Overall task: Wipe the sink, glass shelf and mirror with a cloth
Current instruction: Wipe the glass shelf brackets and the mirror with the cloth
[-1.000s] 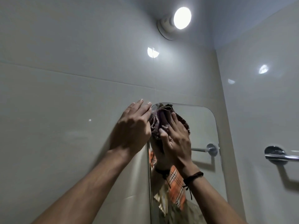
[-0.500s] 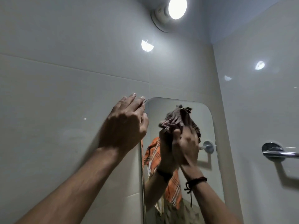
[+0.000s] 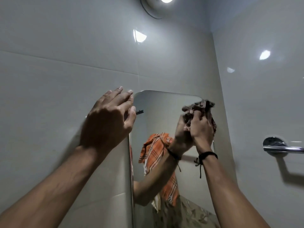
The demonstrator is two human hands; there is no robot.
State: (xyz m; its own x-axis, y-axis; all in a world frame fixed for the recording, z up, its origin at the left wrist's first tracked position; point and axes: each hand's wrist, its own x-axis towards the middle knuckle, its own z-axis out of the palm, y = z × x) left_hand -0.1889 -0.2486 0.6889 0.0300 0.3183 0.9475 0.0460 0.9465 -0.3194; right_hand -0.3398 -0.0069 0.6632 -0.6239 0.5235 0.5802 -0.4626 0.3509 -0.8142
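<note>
Streaks could be left near the top right corner of the mirror (image 3: pixel 158 116) if only a small patch of the bunched cloth (image 3: pixel 199 106) is dragged across it. The glass edge could be strained if weight is put through the left hand (image 3: pixel 108 120), which is laid flat with straight fingers and nothing held, on the wall tile at the mirror's top left corner. The cloth is gripped in the curled right hand (image 3: pixel 201 127), apparently against the glass. It is seen as a dark, brownish, crumpled wad.
</note>
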